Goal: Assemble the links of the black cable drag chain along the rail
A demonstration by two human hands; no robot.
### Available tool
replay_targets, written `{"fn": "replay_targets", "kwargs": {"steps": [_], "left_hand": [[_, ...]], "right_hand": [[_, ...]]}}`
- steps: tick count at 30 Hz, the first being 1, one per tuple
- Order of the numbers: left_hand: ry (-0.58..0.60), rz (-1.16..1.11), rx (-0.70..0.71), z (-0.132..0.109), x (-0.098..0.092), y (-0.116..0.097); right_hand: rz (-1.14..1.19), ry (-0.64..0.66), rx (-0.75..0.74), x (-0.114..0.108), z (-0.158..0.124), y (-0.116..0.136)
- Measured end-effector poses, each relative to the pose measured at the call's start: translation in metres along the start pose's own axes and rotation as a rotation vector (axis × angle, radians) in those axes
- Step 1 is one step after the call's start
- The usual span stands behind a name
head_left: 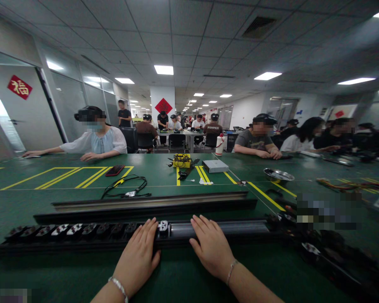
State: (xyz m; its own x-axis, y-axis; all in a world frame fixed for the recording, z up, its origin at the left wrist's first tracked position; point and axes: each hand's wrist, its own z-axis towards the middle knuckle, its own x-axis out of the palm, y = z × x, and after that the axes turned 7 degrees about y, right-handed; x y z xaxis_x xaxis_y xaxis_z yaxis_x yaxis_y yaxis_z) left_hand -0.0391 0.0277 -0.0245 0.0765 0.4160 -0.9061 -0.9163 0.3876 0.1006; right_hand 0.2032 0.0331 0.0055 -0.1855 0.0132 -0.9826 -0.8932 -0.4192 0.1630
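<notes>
A long black rail (246, 228) lies across the table in front of me. Its left half carries a row of plug-like black modules (89, 228), a few with white faces. One white-faced module (163, 226) sits at the right end of that row, just beside my left fingertips. My left hand (139, 256) rests flat over the rail, fingers stretched out and nothing in it. Over the rail's bare right stretch lies my right hand (212, 248), also flat with its fingers extended. What is under both palms is hidden.
Behind lies a second black rail (151, 205). Dark, blurred parts (337, 256) are heaped on the right. Farther back are a coiled cable (126, 185), a phone (115, 170), a yellow box (181, 161), a grey box (215, 166) and a metal bowl (279, 176). People sit across the table.
</notes>
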Motion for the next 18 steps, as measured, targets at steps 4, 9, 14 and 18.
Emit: {"fn": "replay_targets", "kwargs": {"steps": [4, 9, 14, 18], "left_hand": [[-0.031, -0.083, 0.01, -0.0006, -0.0027, 0.0007], [-0.009, -0.144, 0.028, -0.0001, -0.0071, 0.001], [0.024, -0.197, 0.019, 0.0007, -0.0071, 0.0011], [0.035, -0.24, 0.002, 0.0012, -0.0083, 0.0014]], "right_hand": [[0.007, -0.003, -0.006, 0.0, 0.0001, -0.0005], [0.003, -0.007, -0.009, -0.0011, -0.0002, -0.0003], [0.023, -0.013, -0.008, -0.0006, -0.0006, -0.0001], [0.029, -0.015, -0.006, 0.0007, -0.0001, -0.0008]]}}
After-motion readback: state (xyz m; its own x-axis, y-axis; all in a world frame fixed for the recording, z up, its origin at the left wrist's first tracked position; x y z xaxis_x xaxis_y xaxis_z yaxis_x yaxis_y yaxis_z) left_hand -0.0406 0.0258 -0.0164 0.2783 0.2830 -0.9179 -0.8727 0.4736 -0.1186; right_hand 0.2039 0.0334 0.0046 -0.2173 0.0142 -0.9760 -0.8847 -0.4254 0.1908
